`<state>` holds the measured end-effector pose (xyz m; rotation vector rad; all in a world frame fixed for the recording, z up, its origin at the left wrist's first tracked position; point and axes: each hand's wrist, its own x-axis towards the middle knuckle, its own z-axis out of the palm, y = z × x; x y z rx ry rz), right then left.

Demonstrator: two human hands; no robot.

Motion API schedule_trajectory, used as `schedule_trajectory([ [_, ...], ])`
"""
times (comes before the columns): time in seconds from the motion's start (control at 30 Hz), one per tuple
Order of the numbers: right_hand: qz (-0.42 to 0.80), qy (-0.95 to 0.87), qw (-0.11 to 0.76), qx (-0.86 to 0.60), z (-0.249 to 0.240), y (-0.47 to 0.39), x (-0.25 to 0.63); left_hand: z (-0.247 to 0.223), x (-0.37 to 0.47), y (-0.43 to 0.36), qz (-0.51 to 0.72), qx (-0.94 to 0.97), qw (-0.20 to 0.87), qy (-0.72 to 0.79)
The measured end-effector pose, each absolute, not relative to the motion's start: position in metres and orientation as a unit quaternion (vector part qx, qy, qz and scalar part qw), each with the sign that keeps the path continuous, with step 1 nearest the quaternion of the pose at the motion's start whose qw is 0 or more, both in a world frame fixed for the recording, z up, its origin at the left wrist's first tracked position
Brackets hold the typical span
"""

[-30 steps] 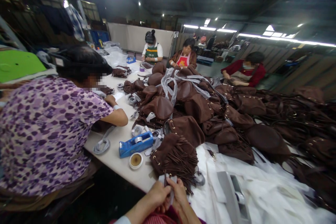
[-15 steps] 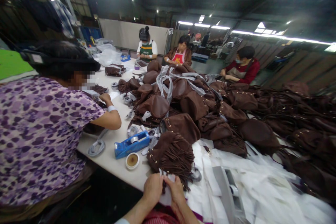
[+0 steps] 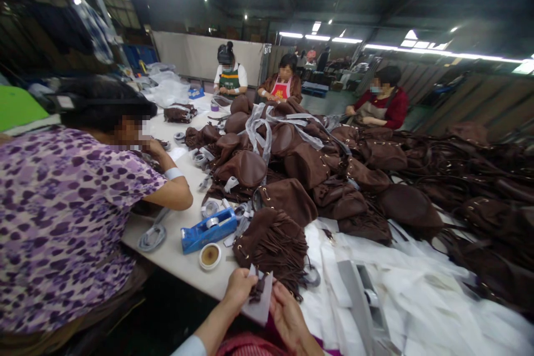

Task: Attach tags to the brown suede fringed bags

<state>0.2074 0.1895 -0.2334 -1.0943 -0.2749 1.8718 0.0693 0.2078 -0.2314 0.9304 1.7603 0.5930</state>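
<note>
Just above the table edge, my left hand (image 3: 237,289) pinches a white translucent sheet (image 3: 263,300) with a dark brown tassel (image 3: 257,287) lying against it. On the sheet's right side my right hand (image 3: 286,310) holds its edge, fingers curved; some fingertips are hidden behind it. Right beyond both hands lies a brown fringed drawstring bag (image 3: 273,245) with metal eyelets. The tassel seems to hang from this bag, though the join is hard to make out.
A blue tape dispenser (image 3: 208,229) and a small round tub (image 3: 209,256) stand to the left. Brown bags (image 3: 306,164) pile up beyond. White sheets (image 3: 417,295) and a grey tape dispenser (image 3: 365,300) lie at right. A co-worker (image 3: 75,206) sits close on the left; others sit across.
My hands have moved apart, and the white sheet now shows spread between them with the brown tassel on it. The co-worker on the left has raised a hand toward the face.
</note>
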Motion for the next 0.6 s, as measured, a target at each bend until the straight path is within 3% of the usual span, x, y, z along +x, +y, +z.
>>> schedule_trajectory([
  [0.6,0.68,-0.157,0.476,-0.535,-0.259,0.186,0.185,-0.234,0.068,0.205,0.243,0.426,0.446,0.749],
])
